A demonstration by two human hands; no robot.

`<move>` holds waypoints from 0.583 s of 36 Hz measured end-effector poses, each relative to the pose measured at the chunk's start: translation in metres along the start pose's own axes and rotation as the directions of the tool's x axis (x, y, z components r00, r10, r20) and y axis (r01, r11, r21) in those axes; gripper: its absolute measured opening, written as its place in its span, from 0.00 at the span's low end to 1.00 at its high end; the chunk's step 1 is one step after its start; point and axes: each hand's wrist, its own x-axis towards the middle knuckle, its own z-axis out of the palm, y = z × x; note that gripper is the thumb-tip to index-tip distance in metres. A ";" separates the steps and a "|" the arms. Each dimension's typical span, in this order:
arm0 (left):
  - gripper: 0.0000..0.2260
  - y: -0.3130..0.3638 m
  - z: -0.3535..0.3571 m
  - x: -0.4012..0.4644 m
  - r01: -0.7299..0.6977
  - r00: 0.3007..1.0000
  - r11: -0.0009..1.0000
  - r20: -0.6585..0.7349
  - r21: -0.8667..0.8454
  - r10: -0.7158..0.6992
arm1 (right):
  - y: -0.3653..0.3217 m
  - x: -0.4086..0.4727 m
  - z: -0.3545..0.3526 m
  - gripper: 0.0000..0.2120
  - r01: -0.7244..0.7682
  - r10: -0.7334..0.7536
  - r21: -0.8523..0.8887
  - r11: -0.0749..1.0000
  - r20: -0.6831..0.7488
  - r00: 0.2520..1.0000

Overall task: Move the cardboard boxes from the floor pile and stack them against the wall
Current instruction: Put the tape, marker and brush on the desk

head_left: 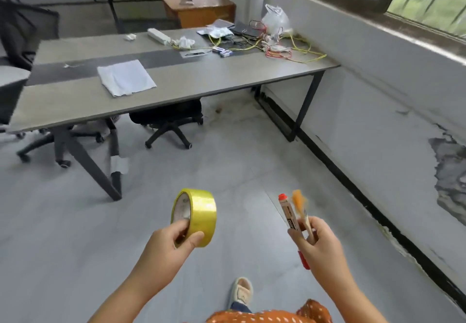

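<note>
Bare floor (227, 161) runs between tabletop (201, 80) edge and wall (378, 100); no cardboard boxes in view. Left hand (174, 242) pinches yellow tape roll (195, 216); right hand (317, 244) grips marker (288, 211) and brush (300, 204), both short of the tabletop.

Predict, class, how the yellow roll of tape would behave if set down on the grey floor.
The yellow roll of tape is round, so on its edge it would probably roll; laid flat it should stay put. The left hand pinches it with finger and thumb alone, suggesting it is light. Its glossy surface may be slippery.
</note>
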 end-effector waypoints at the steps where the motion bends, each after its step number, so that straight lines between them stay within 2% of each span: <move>1: 0.23 0.005 -0.002 0.018 0.019 1.000 1.000 -0.015 -0.016 -0.020 | -0.010 0.022 0.000 0.07 0.009 -0.009 0.006 1.000 0.008 1.000; 3: 0.22 0.012 -0.004 0.053 0.050 0.998 0.998 -0.033 -0.027 -0.051 | -0.030 0.065 0.001 0.07 0.022 -0.022 0.014 1.000 0.035 0.999; 7: 0.27 0.011 -0.010 0.113 0.095 0.993 0.996 -0.071 -0.003 -0.095 | -0.066 0.138 0.008 0.07 0.058 -0.057 -0.012 0.998 0.088 0.995; 11: 0.16 0.005 -0.021 0.167 0.171 0.979 0.985 -0.113 0.003 -0.170 | -0.096 0.199 0.026 0.07 0.070 -0.065 -0.033 0.997 0.136 0.989; 15: 0.17 -0.017 -0.042 0.224 0.226 0.967 0.974 -0.125 0.004 -0.224 | -0.121 0.261 0.057 0.07 0.074 -0.066 -0.048 0.996 0.156 0.986; 18: 0.03 -0.033 -0.067 0.277 0.212 0.969 0.977 -0.128 -0.007 -0.211 | -0.146 0.311 0.085 0.07 0.083 -0.075 -0.052 0.995 0.145 0.987; 19: 0.06 -0.038 -0.077 0.297 0.191 0.974 0.981 -0.128 0.004 -0.189 | -0.157 0.328 0.094 0.07 0.083 -0.075 -0.051 0.995 0.143 0.987; 21: 0.05 -0.043 -0.100 0.337 0.175 0.979 0.984 -0.111 0.032 -0.170 | -0.180 0.361 0.113 0.06 0.074 -0.067 -0.047 0.996 0.133 0.989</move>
